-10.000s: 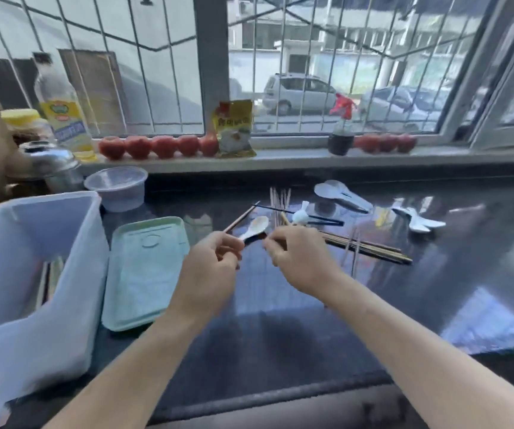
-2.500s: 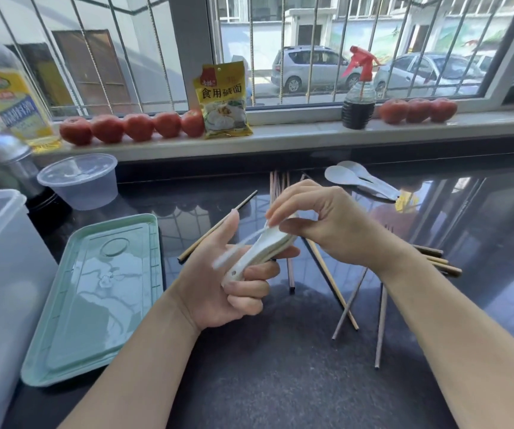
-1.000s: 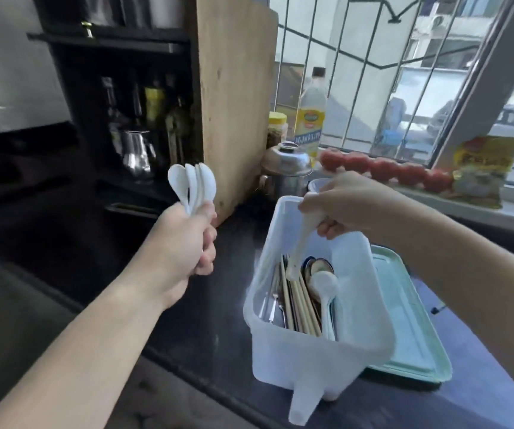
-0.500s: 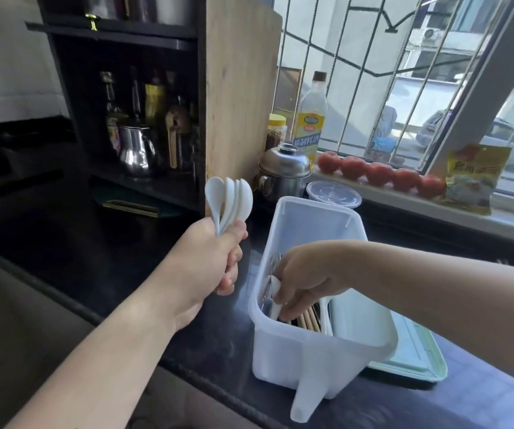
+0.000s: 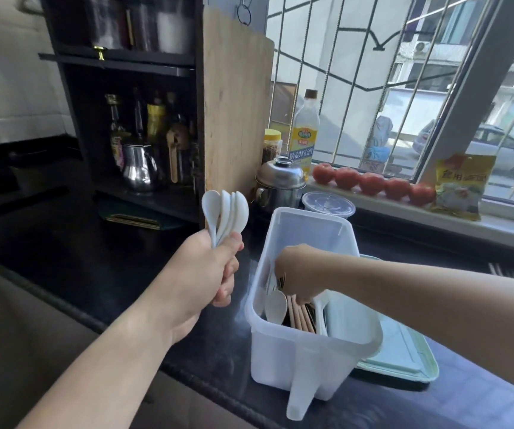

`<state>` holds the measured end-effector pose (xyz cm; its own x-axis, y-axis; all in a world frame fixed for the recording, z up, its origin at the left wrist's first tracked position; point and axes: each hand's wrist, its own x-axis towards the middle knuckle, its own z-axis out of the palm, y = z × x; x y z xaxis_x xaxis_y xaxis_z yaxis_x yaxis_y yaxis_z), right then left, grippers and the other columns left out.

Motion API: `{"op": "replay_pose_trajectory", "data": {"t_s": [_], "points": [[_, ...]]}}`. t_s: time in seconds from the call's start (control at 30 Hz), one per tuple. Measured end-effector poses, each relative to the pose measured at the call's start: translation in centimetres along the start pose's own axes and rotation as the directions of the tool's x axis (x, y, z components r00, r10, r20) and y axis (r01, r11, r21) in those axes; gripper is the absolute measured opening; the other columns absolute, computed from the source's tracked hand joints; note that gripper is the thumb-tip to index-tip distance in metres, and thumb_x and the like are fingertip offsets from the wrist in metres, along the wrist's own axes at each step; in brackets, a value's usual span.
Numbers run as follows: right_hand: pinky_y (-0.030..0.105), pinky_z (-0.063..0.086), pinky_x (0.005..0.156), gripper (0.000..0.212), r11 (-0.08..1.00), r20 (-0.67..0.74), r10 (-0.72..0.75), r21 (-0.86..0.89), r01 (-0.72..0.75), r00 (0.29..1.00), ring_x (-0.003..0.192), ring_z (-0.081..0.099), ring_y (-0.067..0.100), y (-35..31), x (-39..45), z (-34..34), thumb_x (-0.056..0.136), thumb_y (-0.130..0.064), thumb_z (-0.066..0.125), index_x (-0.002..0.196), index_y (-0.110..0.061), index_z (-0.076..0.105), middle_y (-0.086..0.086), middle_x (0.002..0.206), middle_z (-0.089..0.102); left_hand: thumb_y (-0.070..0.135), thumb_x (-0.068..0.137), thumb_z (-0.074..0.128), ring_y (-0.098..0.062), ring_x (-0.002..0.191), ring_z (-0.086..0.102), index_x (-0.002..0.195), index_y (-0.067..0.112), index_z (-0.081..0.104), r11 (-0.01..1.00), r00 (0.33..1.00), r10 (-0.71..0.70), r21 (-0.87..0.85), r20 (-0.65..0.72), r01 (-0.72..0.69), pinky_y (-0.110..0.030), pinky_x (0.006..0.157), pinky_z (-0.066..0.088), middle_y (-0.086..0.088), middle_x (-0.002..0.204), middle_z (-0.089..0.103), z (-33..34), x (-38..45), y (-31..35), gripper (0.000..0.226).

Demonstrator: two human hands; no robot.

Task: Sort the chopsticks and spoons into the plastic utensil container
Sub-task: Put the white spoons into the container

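My left hand (image 5: 215,267) is raised left of the container and grips several white spoons (image 5: 226,212) by their handles, bowls fanned upward. The white translucent plastic utensil container (image 5: 292,357) stands on the dark counter near its front edge. My right hand (image 5: 299,274) reaches down into it, its fingertips hidden among the utensils. Inside lie one white spoon (image 5: 275,306), bowl toward me, and a bundle of wooden chopsticks (image 5: 300,315) beside it. Whether my fingers still grip that spoon's handle cannot be told.
A pale green tray (image 5: 404,354) lies right of and partly under the container. Behind it stand a steel pot (image 5: 280,181), a clear lidded tub (image 5: 328,204), an oil bottle (image 5: 303,131) and an upright wooden board (image 5: 237,119). Tomatoes (image 5: 370,182) line the sill. A dark shelf with a kettle (image 5: 139,167) is at the left.
My right hand has sunk deeper into the container with the single spoon, whose bowl now rests inside. My left hand with the spoon bunch drifted slightly toward the container.
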<state>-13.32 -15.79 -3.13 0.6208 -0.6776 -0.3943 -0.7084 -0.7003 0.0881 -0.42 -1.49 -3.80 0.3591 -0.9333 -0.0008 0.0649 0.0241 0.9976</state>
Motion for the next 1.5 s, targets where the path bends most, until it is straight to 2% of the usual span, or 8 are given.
{"op": "replay_pose_trajectory", "data": {"t_s": [0.1, 0.27, 0.63, 0.73, 0.87, 1.1, 1.3, 1.5], "points": [[0.022, 0.054, 0.049, 0.016, 0.908, -0.169, 0.079, 0.419, -0.001, 0.982, 0.057, 0.065, 0.016, 1.9, -1.0, -2.8, 0.098, -0.01, 0.056, 0.106, -0.004, 0.07, 0.004, 0.082, 0.067, 0.037, 0.108, 0.048, -0.01, 0.042, 0.032, 0.111, 0.005, 0.056, 0.999, 1.0, -0.011, -0.048, -0.006, 0.011, -0.024, 0.042, 0.03, 0.005, 0.06, 0.043, -0.2, -0.2, 0.4, 0.033], [0.037, 0.058, 0.075, 0.05, 0.104, -0.325, -0.148, 0.934, 0.342, 0.934, 0.089, 0.074, 0.031, 3.0, -4.0, -5.6, 0.094, -0.042, 0.066, 0.136, -0.017, 0.057, 0.013, 0.125, 0.067, 0.041, 0.102, 0.057, -0.01, 0.044, 0.028, 0.114, -0.001, 0.059, 0.985, 0.996, -0.043, -0.163, 0.075, 0.055, -0.023, 0.044, 0.026, 0.001, 0.066, 0.049, 0.6, -0.1, 2.1, 0.044], [0.035, 0.063, 0.081, 0.037, 0.299, -0.449, 0.21, 0.875, 0.38, 0.869, 0.087, 0.076, 0.025, 4.9, -5.5, -6.9, 0.08, -0.026, 0.082, 0.106, -0.003, 0.069, 0.014, 0.092, 0.077, 0.036, 0.109, 0.046, -0.009, 0.041, 0.024, 0.114, 0.001, 0.058, 0.995, 0.988, -0.033, -0.096, -0.152, 0.018, -0.023, 0.039, 0.023, 0.003, 0.057, 0.041, -0.3, 0.4, 0.4, 0.037], [0.04, 0.062, 0.083, 0.029, 0.616, -0.202, 0.171, 0.786, 0.056, 0.964, 0.095, 0.075, 0.03, 5.7, -4.8, -6.1, 0.088, -0.007, 0.076, 0.114, 0.003, 0.067, 0.017, 0.107, 0.072, 0.039, 0.108, 0.046, -0.009, 0.043, 0.021, 0.113, 0.003, 0.058, 0.997, 0.977, -0.016, -0.079, -0.212, -0.001, -0.024, 0.041, 0.019, 0.004, 0.058, 0.031, -1.5, 0.6, -0.1, 0.038], [0.035, 0.063, 0.079, 0.02, 0.59, 0.183, 0.055, 0.787, -0.179, 0.982, 0.085, 0.076, 0.031, 2.4, -2.3, -1.7, 0.091, 0.012, 0.061, 0.11, 0.016, 0.063, 0.021, 0.096, 0.071, 0.04, 0.108, 0.047, -0.009, 0.042, 0.023, 0.113, 0.004, 0.06, 0.995, 0.986, -0.008, -0.103, -0.165, -0.009, -0.023, 0.039, 0.022, 0.005, 0.058, 0.031, -1.1, 0.8, 0.3, 0.038], [0.019, 0.053, 0.046, 0.017, 0.735, 0.142, 0.133, 0.65, -0.194, 0.981, 0.039, 0.063, 0.006, -0.3, 0.7, 0.1, 0.087, 0.004, 0.065, 0.082, -0.01, 0.057, -0.013, 0.039, 0.058, 0.039, 0.108, 0.046, -0.01, 0.041, 0.023, 0.112, 0.003, 0.057, 0.993, 0.991, 0.01, -0.114, -0.134, -0.026, -0.023, 0.04, 0.021, 0.004, 0.058, 0.032, 0.2, 0.5, 0.4, 0.038], [0.013, 0.042, 0.034, 0.012, 0.805, 0.1, 0.188, 0.555, -0.211, 0.977, 0.045, 0.067, 0.011, -1.0, 0.6, 0.9, 0.095, -0.011, 0.063, 0.084, -0.007, 0.06, 0.006, 0.079, 0.076, 0.039, 0.108, 0.047, -0.01, 0.042, 0.023, 0.114, 0.004, 0.059, 0.996, 0.991, -0.004, -0.085, -0.132, -0.008, -0.023, 0.039, 0.021, 0.004, 0.058, 0.032, 0.3, 0.2, 0.4, 0.038], [0.036, 0.06, 0.087, 0.026, 0.723, -0.093, 0.125, 0.691, -0.026, 0.988, 0.104, 0.071, 0.028, 0.1, -1.6, -0.3, 0.098, -0.017, 0.057, 0.118, -0.007, 0.069, 0.011, 0.113, 0.072, 0.04, 0.108, 0.046, -0.009, 0.041, 0.024, 0.114, 0.006, 0.062, 0.998, 0.995, -0.007, -0.066, -0.104, 0.0, -0.023, 0.039, 0.021, 0.002, 0.062, 0.042, 0.5, -0.1, 0.7, 0.037]]}}
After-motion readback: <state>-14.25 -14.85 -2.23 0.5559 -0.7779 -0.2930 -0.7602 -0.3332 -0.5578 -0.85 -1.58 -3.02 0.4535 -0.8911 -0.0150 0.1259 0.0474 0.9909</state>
